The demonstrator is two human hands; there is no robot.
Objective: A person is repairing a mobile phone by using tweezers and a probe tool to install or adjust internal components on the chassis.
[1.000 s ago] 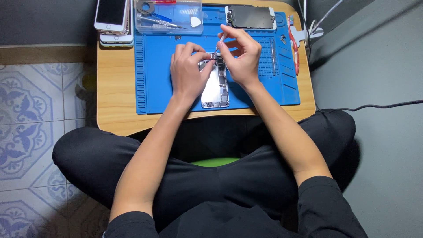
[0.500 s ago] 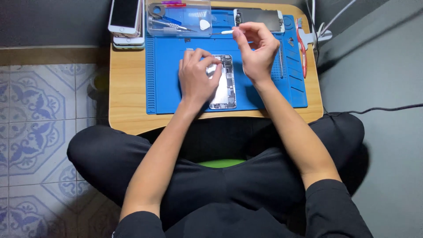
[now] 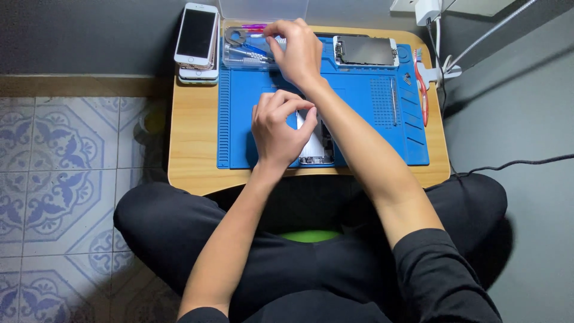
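My left hand (image 3: 280, 128) rests on an opened phone body (image 3: 315, 149) lying on the blue work mat (image 3: 365, 125), with the fingers curled around its upper edge. My right hand (image 3: 296, 51) reaches across to the far left of the mat. Its fingertips are pinched together over a clear tool tray (image 3: 239, 55) that holds several small tools. Whether something is between those fingers is hidden. My right forearm crosses above the phone body and covers part of it.
A detached phone screen (image 3: 366, 51) lies at the back of the mat. Stacked phones (image 3: 197, 39) sit on the wooden table (image 3: 191, 149) at its back left corner. Red-handled pliers (image 3: 421, 84) and tweezers (image 3: 393, 101) lie at the right. A cable (image 3: 514, 162) runs over the grey floor.
My right hand has moved from the back middle of the mat leftward to the tool tray. My left hand has stayed on the phone body.
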